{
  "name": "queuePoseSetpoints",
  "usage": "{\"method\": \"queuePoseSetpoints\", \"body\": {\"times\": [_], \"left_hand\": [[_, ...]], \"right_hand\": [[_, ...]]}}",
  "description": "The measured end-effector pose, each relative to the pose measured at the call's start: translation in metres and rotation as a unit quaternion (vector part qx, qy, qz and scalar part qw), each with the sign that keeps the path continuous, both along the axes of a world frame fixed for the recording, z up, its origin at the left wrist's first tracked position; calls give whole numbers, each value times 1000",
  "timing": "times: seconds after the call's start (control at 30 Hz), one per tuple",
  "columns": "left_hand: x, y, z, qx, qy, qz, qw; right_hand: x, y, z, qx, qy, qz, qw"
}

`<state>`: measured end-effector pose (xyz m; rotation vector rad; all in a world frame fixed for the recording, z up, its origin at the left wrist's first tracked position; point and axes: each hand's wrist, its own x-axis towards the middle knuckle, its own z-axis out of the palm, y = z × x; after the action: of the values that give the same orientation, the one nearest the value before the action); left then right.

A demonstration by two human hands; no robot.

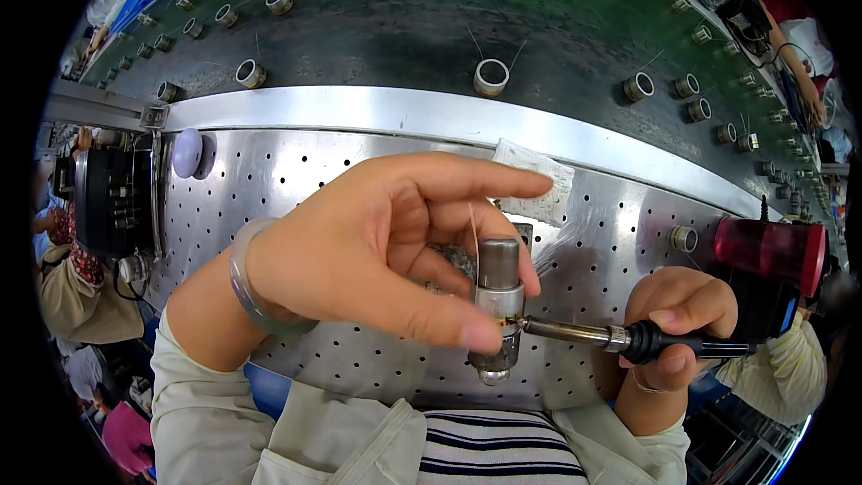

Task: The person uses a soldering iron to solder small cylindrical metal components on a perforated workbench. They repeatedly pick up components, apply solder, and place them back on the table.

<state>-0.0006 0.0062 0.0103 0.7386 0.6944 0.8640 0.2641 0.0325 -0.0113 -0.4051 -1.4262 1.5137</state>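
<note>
My right hand is closed round the dark handle of a soldering iron. The iron's metal tip meets the side of an upright metal cylinder assembly, near a yellowish band low on it. My left hand curls round that cylinder, thumb at its lower left side and a bent finger behind its right side. The left index finger stretches out above it. A thin wire rises beside the cylinder. Part of a dark fixture behind it is hidden by my left fingers.
The perforated metal worktop carries a purple knob, a whitish pad and a metal ring. A red cylindrical container stands at right. Beyond the metal rail, a green belt bears several wired rings. People sit at both sides.
</note>
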Motion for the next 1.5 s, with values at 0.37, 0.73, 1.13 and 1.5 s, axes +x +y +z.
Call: {"method": "queuePoseSetpoints", "body": {"times": [0.37, 0.73, 1.13, 1.5], "left_hand": [[-1, 4, -9, -26, -23, -13, 999], [-5, 5, -20, -60, -44, -47, 996], [-4, 4, -17, -63, -76, -38, 994], [-4, 4, -18, -58, -81, -44, 994]], "right_hand": [[-3, -2, 6, -59, 15, -86, 994], [-10, -3, 5, -23, -34, -49, 998], [-7, -4, 5, -59, -16, -54, 997], [-3, -1, 3, -82, 29, -12, 996]]}}
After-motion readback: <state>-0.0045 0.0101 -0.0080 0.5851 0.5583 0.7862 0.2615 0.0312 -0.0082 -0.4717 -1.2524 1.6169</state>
